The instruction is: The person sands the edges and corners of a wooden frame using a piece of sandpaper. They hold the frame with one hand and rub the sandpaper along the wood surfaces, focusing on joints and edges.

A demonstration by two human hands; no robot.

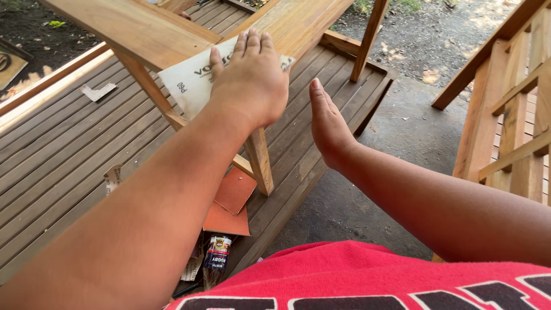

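The left hand (251, 80) lies flat, palm down and fingers together, pressing a pale sheet of sandpaper (192, 80) against the slanted plank (298, 23) of a light wooden frame; the fingers are stretched out over the sheet rather than curled around it, and the paper's printed backing faces up, one corner poking out past the fingertips and a broad part spreading to the left of the thumb. The right hand (327, 126) stands just beside it, open and empty, held on edge with the fingers straight and pointing up, close to the plank but not clearly touching it. Below the left wrist a leg (259, 161) of the frame comes down onto a low deck of dark grooved slats (63, 143). At the foot of that leg lie two orange-brown sheets of sandpaper (232, 201), overlapping, and next to them near the bottom edge a small dark printed packet (216, 258). A torn scrap of pale paper (97, 92) rests further off on the slats to the left. To the right of the deck is bare grey concrete (390, 149), and beyond it, at the right edge, another slatted wooden frame (516, 115). The person's red shirt (356, 275) fills the bottom of the view.
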